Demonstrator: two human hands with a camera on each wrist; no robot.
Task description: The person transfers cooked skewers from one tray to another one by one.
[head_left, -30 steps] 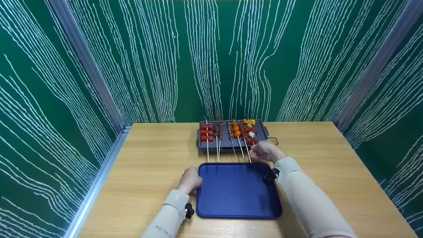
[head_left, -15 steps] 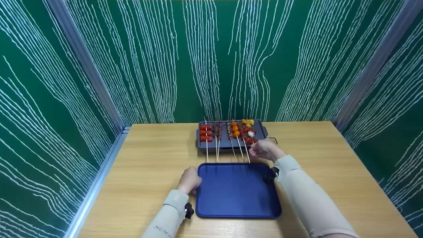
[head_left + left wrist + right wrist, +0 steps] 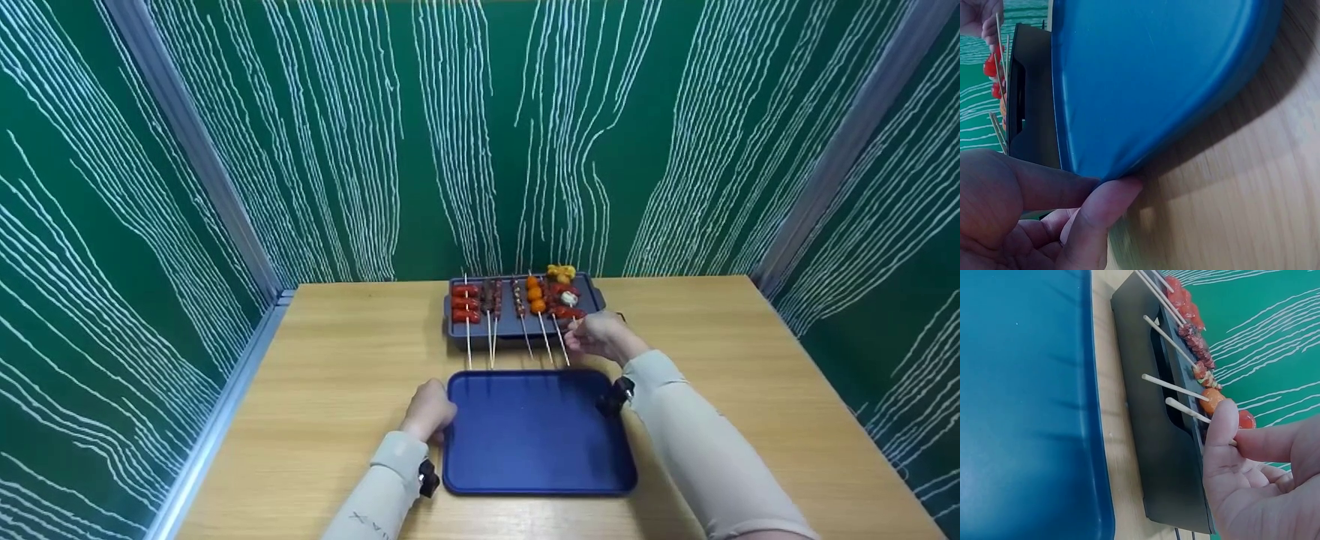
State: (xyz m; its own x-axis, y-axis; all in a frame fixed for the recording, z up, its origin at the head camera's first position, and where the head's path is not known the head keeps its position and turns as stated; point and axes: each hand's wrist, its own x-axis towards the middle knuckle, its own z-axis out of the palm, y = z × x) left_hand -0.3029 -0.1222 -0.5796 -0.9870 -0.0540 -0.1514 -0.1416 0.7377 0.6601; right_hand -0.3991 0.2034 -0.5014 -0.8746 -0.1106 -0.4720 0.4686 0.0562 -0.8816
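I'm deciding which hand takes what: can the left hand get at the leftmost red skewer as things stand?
Probably yes, once the left hand lets go of the blue tray it pinches: the leftmost red skewer juts past the near edge of the grill, with nothing visibly blocking its free end.

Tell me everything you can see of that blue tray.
The blue tray is rectangular with rounded corners, a raised rim and a smooth surface that looks like plastic. It lies face up on the wooden table, in front of the grill. The left hand pinches its rim near the far left corner. Faint dark streaks cross its far side. A dark wrist device overlaps its right edge in the head view; contact is unclear.
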